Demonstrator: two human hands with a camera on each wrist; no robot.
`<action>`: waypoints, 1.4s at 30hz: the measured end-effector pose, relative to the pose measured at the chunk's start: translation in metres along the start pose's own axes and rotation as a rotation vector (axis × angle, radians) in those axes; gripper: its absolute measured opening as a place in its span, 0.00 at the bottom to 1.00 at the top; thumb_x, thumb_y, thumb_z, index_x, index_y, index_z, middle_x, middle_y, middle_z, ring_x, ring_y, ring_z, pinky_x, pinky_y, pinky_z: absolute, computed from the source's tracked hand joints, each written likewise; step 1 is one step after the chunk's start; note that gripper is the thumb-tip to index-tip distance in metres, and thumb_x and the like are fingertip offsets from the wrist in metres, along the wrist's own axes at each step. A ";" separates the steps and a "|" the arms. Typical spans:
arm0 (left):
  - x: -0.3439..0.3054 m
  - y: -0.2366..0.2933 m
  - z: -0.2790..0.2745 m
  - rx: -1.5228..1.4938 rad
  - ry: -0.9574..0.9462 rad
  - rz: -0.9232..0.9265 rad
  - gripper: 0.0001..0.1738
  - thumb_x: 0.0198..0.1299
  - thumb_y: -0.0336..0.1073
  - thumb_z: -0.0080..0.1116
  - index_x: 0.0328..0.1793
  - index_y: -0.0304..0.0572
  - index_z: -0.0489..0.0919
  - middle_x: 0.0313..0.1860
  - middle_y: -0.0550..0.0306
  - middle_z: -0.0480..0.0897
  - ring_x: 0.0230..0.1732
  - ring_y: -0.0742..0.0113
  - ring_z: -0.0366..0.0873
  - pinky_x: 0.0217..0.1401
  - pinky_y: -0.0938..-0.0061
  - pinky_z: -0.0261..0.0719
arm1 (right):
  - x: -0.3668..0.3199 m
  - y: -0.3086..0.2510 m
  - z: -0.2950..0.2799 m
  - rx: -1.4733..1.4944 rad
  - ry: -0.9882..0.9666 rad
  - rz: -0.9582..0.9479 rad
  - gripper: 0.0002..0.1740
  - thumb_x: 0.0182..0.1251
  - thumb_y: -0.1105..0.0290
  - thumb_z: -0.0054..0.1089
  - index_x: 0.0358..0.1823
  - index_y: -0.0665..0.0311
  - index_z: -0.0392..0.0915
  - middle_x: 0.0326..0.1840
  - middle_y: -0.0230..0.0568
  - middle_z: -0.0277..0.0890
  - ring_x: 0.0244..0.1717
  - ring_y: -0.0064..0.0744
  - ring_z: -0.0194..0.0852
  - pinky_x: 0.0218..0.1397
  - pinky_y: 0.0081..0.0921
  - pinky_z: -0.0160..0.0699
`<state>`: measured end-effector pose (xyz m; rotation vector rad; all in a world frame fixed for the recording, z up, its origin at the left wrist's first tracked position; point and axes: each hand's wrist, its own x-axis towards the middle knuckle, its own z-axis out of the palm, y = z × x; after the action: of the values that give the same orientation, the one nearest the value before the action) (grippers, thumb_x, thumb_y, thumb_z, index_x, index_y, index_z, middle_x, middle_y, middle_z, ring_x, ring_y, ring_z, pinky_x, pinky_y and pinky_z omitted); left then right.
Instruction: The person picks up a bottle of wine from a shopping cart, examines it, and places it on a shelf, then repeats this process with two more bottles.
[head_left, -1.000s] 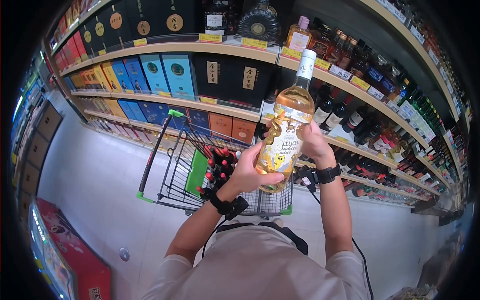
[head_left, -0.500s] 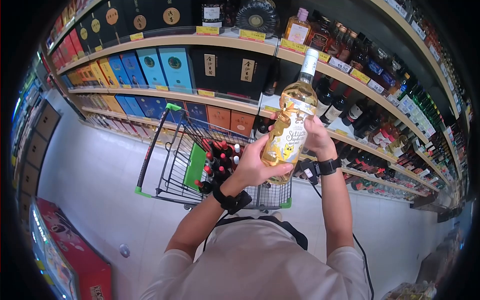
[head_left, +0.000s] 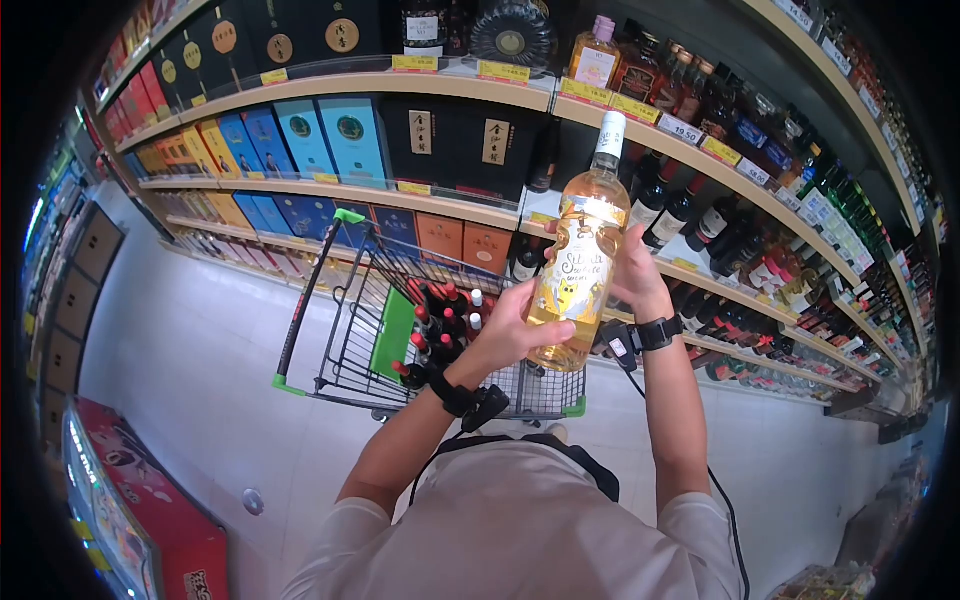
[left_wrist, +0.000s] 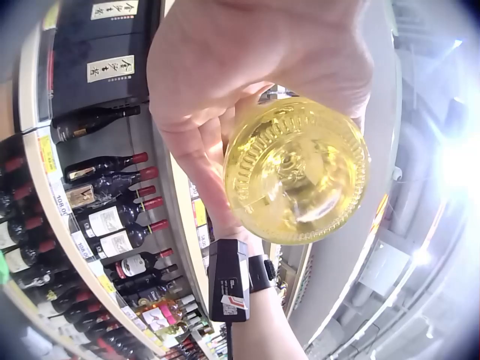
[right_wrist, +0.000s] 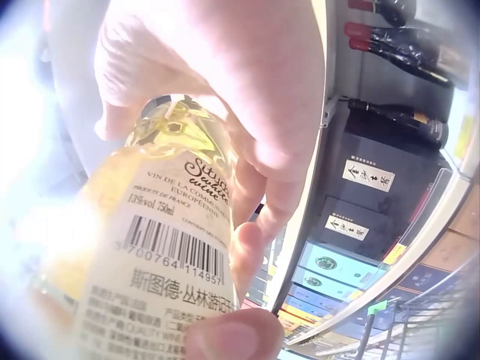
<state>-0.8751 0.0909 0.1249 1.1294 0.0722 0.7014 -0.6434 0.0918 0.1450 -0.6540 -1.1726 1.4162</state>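
A clear bottle of pale yellow wine (head_left: 578, 270) with a cat label and white cap is held nearly upright, cap leaning away, between both hands. My left hand (head_left: 515, 325) grips its lower part, thumb across the front near the base. On the other side, my right hand (head_left: 638, 272) holds the bottle's middle. The left wrist view has the round glass base (left_wrist: 296, 172) under my left hand (left_wrist: 255, 60). In the right wrist view the back label (right_wrist: 169, 255) with a barcode shows below my right hand (right_wrist: 225, 67).
A shopping cart (head_left: 345, 340) with several red- and white-capped bottles (head_left: 450, 325) stands behind the hands, a green panel (head_left: 393, 335) inside. Shelves (head_left: 450, 90) of boxed liquor and bottles curve across the back and right. A red display (head_left: 150, 490) stands at the lower left.
The bottle has come slightly lower and stands a little more upright than half a second ago. Both hands keep hold of it; the right fingers have shifted slightly.
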 end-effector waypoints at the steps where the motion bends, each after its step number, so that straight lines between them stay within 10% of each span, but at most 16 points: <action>1: 0.000 -0.002 -0.001 0.008 -0.002 -0.001 0.37 0.57 0.29 0.71 0.71 0.29 0.67 0.62 0.51 0.80 0.61 0.69 0.79 0.67 0.70 0.76 | -0.001 -0.002 0.004 0.004 -0.034 0.003 0.65 0.54 0.21 0.53 0.81 0.63 0.51 0.75 0.58 0.63 0.69 0.55 0.72 0.70 0.53 0.75; 42: -0.003 0.004 0.024 0.166 0.001 -0.028 0.42 0.52 0.27 0.75 0.73 0.30 0.67 0.63 0.51 0.81 0.61 0.70 0.80 0.66 0.71 0.77 | -0.013 -0.046 0.022 0.054 -0.124 -0.109 0.58 0.62 0.33 0.63 0.81 0.61 0.47 0.72 0.61 0.65 0.66 0.61 0.74 0.68 0.52 0.77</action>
<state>-0.8693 0.0708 0.1384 1.2845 0.1488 0.6803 -0.6419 0.0671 0.1918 -0.4628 -1.2444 1.4063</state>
